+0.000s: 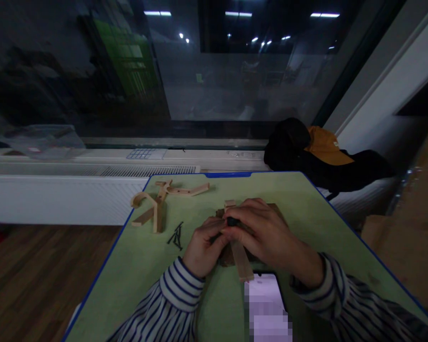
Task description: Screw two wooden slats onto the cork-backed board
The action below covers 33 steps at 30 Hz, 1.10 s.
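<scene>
My right hand (262,232) is closed, with thumb and forefinger around a small black knob-like piece (232,221); the rest of that piece is hidden. Fingertips of my left hand (207,244) press together right beside it, and what they pinch cannot be made out. Below both hands lies a pale wooden strip (241,261), its near end pointing toward me and its far end (230,203) showing past my fingers. Under the strip is a brown wooden block (278,213), mostly covered by my hands. Several dark screws (177,235) lie in a small pile left of my left hand.
Joined wooden pieces (157,204), some curved, lie at the table's far left. A phone (266,294) lies close to the strip's near end. The green table (142,280) has a blue edge. Behind it are a radiator (57,199), a clear plastic box (46,140) and an orange-and-black cap (328,145).
</scene>
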Motion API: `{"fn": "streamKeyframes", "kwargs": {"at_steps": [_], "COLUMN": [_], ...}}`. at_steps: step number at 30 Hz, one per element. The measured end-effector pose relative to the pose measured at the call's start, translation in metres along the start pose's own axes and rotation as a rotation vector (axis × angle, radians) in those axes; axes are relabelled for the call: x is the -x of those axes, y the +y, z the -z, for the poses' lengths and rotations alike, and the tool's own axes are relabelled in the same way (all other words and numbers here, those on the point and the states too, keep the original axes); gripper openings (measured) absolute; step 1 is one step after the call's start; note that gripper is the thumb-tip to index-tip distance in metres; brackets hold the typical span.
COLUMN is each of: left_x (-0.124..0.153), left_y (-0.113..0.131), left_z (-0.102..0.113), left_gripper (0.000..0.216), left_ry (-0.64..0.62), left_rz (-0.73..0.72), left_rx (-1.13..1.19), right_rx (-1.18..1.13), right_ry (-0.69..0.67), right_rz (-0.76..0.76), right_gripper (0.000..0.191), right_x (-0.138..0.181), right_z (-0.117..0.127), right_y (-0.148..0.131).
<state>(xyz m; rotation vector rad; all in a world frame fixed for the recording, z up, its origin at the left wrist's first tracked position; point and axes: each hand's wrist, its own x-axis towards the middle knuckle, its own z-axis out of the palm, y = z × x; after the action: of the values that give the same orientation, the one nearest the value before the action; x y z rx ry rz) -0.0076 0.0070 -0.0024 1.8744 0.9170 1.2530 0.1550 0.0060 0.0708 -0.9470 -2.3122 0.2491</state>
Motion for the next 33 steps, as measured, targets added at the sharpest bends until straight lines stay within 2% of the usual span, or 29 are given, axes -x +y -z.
{"fn": "streamKeyframes", "kwargs": {"at_steps": [6, 9, 13, 16, 20, 23, 27, 33], "left_x": [0.0, -0.001, -0.002, 0.0, 0.003, 0.003, 0.002, 0.003], "left_y": [0.002, 0.003, 0.002, 0.0, -0.003, -0.003, -0.002, 0.0], "left_z": [-0.006, -0.007, -0.007, -0.006, -0.003, -0.003, -0.005, -0.009], "left_gripper": [0.008, 0.006, 0.008, 0.01, 0.015, 0.019, 0.008, 0.005], "left_ry": [0.129, 0.141, 0.123, 0.074, -0.032, -0.047, 0.024, 0.151], "left_rz": [0.027, 0.035, 0.037, 0.037, 0.02, 0.014, 0.014, 0.009], "left_rx": [-0.042, -0.042, -0.027, -0.02, -0.012, -0.025, -0.057, -0.07], "right_rx": [0.017, -0.002, -0.047, -0.093, -0.069, -0.029, -0.022, -0.074], "right_ry": [-0.027, -0.085, -0.23, -0.299, -0.341, -0.343, -0.342, -0.332], "right_rz": [-0.014, -0.001, 0.052, 0.075, 0.068, 0.04, 0.031, 0.033], "right_gripper": [0.021, 0.024, 0.03, 0.025, 0.019, 0.02, 0.018, 0.024], "right_x": [-0.001, -0.004, -0.009, -0.012, -0.015, -0.016, -0.017, -0.015], "right_z": [0.002, 0.011, 0.025, 0.028, 0.029, 0.03, 0.031, 0.033], "right_y": [-0.005, -0.006, -0.002, 0.002, 0.004, 0.004, 0.004, 0.004]}}
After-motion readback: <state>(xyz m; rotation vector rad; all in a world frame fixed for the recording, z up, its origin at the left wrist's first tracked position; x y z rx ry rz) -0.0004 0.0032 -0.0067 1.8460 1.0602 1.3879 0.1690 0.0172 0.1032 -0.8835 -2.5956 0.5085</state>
